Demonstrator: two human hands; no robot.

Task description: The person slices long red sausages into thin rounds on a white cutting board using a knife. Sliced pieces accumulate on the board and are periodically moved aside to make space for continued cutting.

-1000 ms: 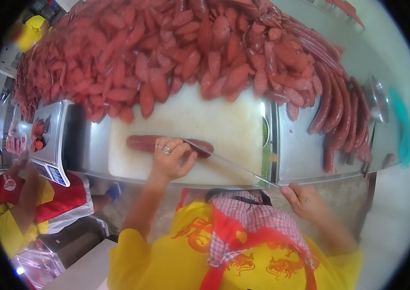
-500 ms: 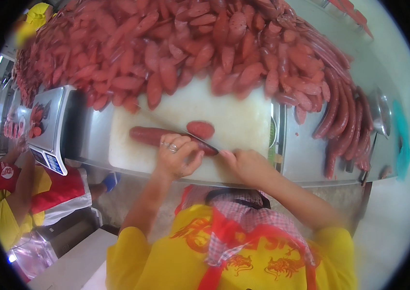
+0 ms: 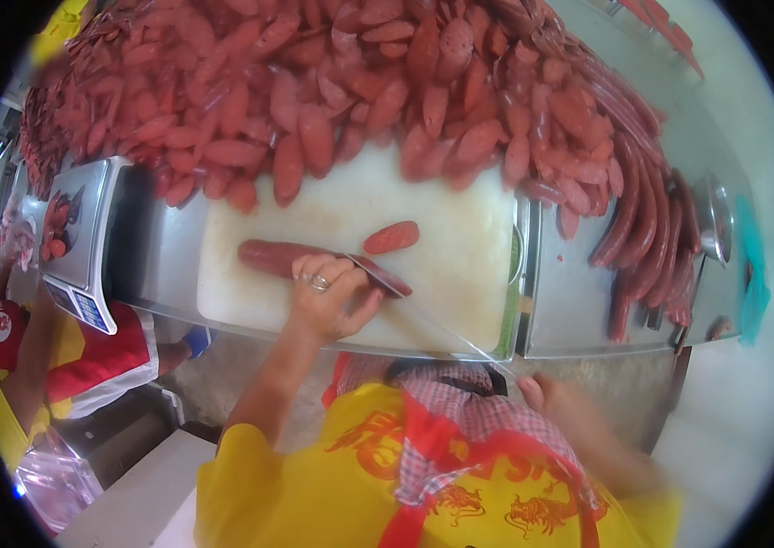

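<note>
A dark red sausage (image 3: 266, 257) lies across the white cutting board (image 3: 455, 215). My left hand (image 3: 325, 294), with a ring on one finger, is closed over the sausage and presses it down. My right hand (image 3: 558, 404), partly blurred, grips a knife (image 3: 451, 333) beyond the board's near edge. The long thin blade slants up and left across the board, its far part at the sausage just right of my left fingers. One oval cut slice (image 3: 391, 237) rests on the board behind the sausage, apart from it. The knife's handle is mostly hidden in my fist.
A large heap of sausage pieces (image 3: 305, 91) covers the far side. Whole sausages (image 3: 647, 219) hang together at the right, near a metal bowl (image 3: 714, 219) and teal cloth (image 3: 752, 274). A digital scale (image 3: 84, 228) stands left, with another person (image 3: 31, 356) beyond it.
My right hand has drawn the knife back toward me and to the right, off the board's edge. The cut slice has turned and shifted slightly. My left hand stays on the sausage.
</note>
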